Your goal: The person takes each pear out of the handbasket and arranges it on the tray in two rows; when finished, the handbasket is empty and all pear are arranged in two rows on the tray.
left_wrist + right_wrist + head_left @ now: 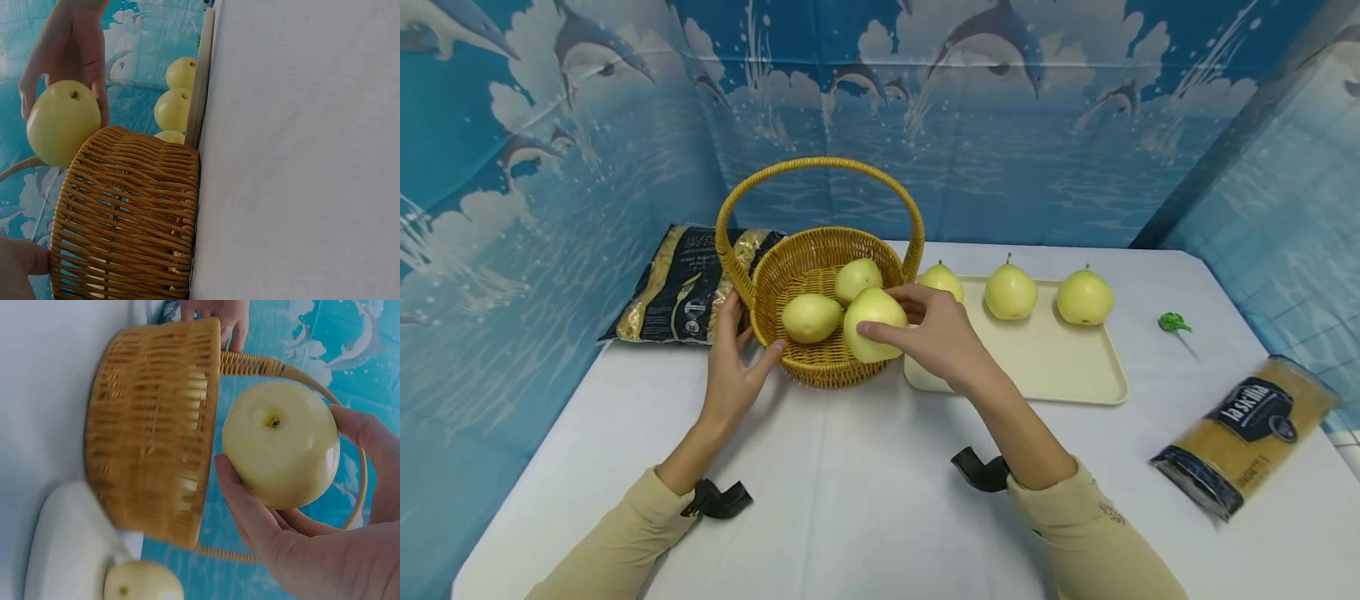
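Note:
A round yellow-green pear (pixel 281 447) is held between the thumb and fingers of my right hand (pixel 942 333). In the head view it overlaps the right front rim of a wicker basket (pixel 842 375) with a tall arched handle. The left wrist view shows the pear above the rim. My left hand (pixel 730 367) grips the basket's left side, thumb at the rim and fingers near the handle's foot. Inside the basket lie two more pears, one in front (pixel 812 318) and one behind (pixel 857 280).
Right of the basket, a cream tray (pixel 1052 375) carries three pears (pixel 1011 292) along its back. A black and gold bag (pixel 662 292) lies behind the left hand. Farther right are a small green item (pixel 1173 322) and a spaghetti pack (pixel 1247 437). Dolphin-print curtains (pixel 1000 167) surround the table.

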A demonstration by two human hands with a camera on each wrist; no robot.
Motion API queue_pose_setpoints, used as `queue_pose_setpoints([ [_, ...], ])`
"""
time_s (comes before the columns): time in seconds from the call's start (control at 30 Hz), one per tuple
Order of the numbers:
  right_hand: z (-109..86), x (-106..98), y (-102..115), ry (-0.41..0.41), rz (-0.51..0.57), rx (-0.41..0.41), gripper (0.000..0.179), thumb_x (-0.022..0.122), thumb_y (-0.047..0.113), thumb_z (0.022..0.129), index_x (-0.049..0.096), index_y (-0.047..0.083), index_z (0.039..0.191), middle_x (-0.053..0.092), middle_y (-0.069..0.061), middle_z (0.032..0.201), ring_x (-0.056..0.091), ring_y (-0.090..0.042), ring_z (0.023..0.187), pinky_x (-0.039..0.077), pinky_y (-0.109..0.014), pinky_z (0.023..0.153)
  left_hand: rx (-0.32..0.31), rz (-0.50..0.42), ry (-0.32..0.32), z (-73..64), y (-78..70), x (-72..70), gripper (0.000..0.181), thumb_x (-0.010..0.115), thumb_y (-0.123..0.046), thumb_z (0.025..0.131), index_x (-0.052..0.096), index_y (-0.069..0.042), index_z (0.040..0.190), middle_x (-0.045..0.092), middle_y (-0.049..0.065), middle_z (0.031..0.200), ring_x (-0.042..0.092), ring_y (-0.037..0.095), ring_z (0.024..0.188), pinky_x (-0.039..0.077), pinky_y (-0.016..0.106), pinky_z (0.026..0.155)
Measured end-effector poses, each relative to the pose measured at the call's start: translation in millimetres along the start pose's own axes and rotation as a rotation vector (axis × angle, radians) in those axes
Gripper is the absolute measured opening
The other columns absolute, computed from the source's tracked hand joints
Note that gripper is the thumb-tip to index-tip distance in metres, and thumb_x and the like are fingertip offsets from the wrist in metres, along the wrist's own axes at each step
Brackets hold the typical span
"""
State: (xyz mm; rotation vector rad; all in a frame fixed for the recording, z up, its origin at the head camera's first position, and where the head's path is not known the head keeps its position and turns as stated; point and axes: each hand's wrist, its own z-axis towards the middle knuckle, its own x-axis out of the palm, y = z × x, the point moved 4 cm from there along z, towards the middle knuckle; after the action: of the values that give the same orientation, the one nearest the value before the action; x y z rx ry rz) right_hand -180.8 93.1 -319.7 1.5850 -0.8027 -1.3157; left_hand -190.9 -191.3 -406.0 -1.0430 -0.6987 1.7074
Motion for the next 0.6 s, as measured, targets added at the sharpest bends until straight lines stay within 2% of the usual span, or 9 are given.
queue_pose_setpoints([
  [0.17,-14.5,-24,-17,-0.021,0.014,0.03,0.068,0.084,0.039,0.089,0.06,0.011,0.146,0.065,-0.005,0.141,0.061,-0.026,0.135,0.056,-0.047,0.108,0.001,0.0,0.004,0.2,-0.3,0.9,0.094,0.074,-0.008,0.096,0.016,-0.016,0.17,0.023,0.008,0.174,0.024,0.023,0.161,0.035,0.052,0.127],
  [0.37,-24.3,-46,-38,-0.06,-0.006,0.084,0.072,0.082,0.04,0.092,0.056,0.007,0.15,0.061,-0.012,0.147,0.05,-0.034,0.146,0.045,-0.055,0.119,0.005,0.003,0.001,0.5,-1.2,0.7,0.094,0.073,-0.006,0.096,0.017,-0.015,0.17,0.023,0.009,0.174,0.024,0.024,0.161,0.035,0.052,0.127],
  [0.47,-23.9,-50,-45,-0.076,-0.02,0.101,0.071,0.082,0.04,0.092,0.057,0.005,0.148,0.062,-0.014,0.145,0.052,-0.035,0.142,0.046,-0.054,0.117,0.003,0.0,0.001,0.0,-1.4,0.3,0.093,0.073,-0.007,0.097,0.017,-0.015,0.17,0.022,0.009,0.174,0.023,0.025,0.161,0.034,0.053,0.128],
  [0.6,-19.0,-47,-57,-0.085,-0.064,0.135,0.073,0.083,0.04,0.091,0.056,0.002,0.148,0.061,-0.016,0.143,0.056,-0.033,0.131,0.051,-0.046,0.108,-0.002,0.003,0.0,-0.3,-0.7,-0.3,0.093,0.074,-0.006,0.096,0.017,-0.015,0.17,0.021,0.008,0.175,0.022,0.025,0.162,0.033,0.054,0.128],
])
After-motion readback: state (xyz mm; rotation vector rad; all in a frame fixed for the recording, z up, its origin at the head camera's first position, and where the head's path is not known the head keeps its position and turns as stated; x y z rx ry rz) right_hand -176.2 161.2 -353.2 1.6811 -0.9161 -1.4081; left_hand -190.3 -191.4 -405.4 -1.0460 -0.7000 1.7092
